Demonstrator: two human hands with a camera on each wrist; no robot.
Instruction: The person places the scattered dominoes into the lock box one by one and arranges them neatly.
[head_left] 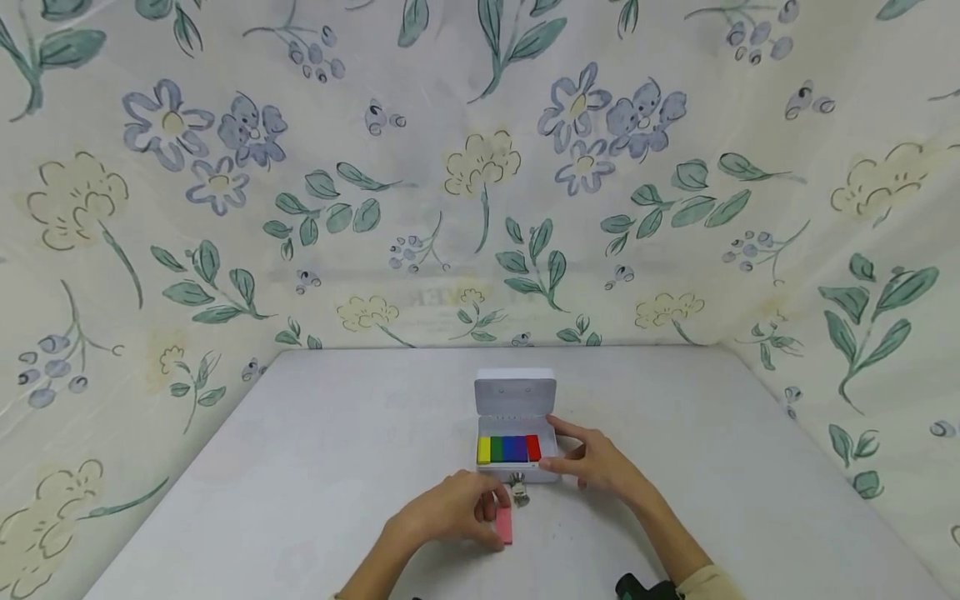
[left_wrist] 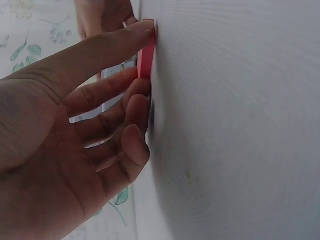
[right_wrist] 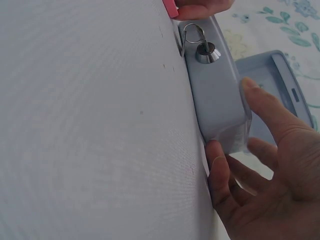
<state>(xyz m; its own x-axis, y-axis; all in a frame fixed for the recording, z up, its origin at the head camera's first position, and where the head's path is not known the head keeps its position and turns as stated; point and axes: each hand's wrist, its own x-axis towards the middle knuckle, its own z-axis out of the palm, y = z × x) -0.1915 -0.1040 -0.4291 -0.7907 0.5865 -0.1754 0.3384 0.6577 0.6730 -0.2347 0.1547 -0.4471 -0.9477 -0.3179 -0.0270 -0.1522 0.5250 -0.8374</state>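
A pink rectangular block (head_left: 504, 525) stands at the table surface, pinched between the thumb and fingers of my left hand (head_left: 459, 507). The left wrist view shows the block (left_wrist: 145, 57) edge-on at the thumb tip. Behind it is a small white lock box (head_left: 487, 477) with its lid (head_left: 515, 397) raised. Yellow (head_left: 483, 450), green, blue, purple and red (head_left: 533, 448) blocks sit in a row inside. My right hand (head_left: 596, 458) holds the box's right end, thumb at the front rim. A key with a ring (right_wrist: 194, 32) hangs from the front lock (right_wrist: 207, 52).
The white table (head_left: 337, 433) runs back to a floral-patterned curtain (head_left: 420, 208), which also encloses both sides. A dark object (head_left: 641, 587) is by the right sleeve (head_left: 708, 583) at the bottom edge.
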